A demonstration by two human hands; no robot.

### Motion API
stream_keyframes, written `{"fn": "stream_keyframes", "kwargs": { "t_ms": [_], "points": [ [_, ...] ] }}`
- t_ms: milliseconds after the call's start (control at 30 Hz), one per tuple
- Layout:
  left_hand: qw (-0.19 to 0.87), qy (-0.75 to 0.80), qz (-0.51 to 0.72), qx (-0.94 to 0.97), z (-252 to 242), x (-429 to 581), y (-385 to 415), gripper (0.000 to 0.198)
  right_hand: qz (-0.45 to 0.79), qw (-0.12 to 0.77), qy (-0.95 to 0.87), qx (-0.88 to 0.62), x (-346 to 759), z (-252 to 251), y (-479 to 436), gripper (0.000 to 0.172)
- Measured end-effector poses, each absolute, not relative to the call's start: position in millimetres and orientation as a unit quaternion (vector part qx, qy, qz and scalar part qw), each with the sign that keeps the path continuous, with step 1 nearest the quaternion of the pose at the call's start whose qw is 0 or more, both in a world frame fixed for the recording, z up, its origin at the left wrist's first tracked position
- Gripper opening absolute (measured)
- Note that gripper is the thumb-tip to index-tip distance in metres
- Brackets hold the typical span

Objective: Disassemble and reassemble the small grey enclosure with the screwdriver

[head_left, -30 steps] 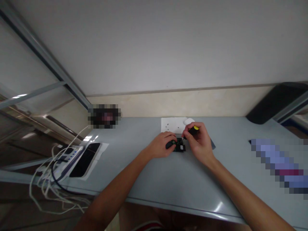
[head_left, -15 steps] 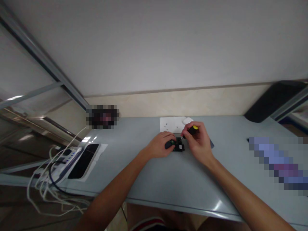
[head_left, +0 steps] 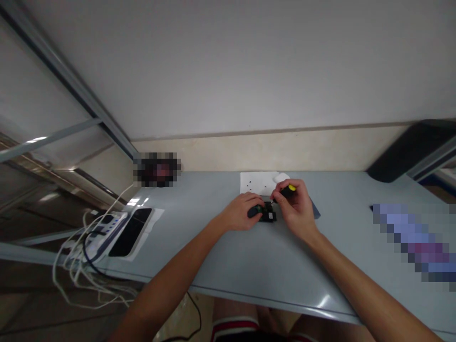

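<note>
My left hand [head_left: 244, 212] is closed on a small black device [head_left: 270, 216] resting on the desk. A green circuit board and a white label show on it, and a dark rounded part sticks out between my thumb and fingers. I cannot make out what kind of device it is. My right hand [head_left: 297, 206] grips a screwdriver [head_left: 288, 191] with a black and yellow handle. Its thin shaft slants down to the device's upper right, where the tip is too small to see clearly. Behind my hands lies white paper [head_left: 256, 180] with several tiny dark pieces on it.
A smooth white object [head_left: 281, 177] lies at the paper's right end. A dark flat item [head_left: 315, 209] shows beside my right wrist. To the left are a phone [head_left: 131, 232], a power strip [head_left: 107, 230] and tangled white cables [head_left: 76, 280]. A black cylinder [head_left: 402, 152] leans at the back right.
The whole view has shifted slightly, so the desk and things appear a little further right. Both hands keep their holds, with the screwdriver still at the device.
</note>
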State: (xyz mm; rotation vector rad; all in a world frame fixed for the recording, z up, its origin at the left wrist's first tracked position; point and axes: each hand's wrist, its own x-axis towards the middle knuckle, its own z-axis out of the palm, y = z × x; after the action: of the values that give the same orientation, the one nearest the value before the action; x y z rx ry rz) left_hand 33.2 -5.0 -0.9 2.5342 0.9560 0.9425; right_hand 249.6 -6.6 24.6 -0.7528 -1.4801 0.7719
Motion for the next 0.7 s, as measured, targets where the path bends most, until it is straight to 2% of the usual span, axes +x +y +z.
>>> {"fn": "stream_keyframes", "kwargs": {
  "t_ms": [400,700],
  "points": [
    [0.154,0.324,0.310,0.880,2.5,33.9,-1.8,0.021,0.366,0.647,-0.597,-0.303,247.1,34.5,1.9,0.022],
    [0.151,0.325,0.314,0.879,2.8,33.9,-2.1,0.020,0.356,0.633,-0.610,-0.318,247.8,31.8,4.0,0.023]
  ]
}}
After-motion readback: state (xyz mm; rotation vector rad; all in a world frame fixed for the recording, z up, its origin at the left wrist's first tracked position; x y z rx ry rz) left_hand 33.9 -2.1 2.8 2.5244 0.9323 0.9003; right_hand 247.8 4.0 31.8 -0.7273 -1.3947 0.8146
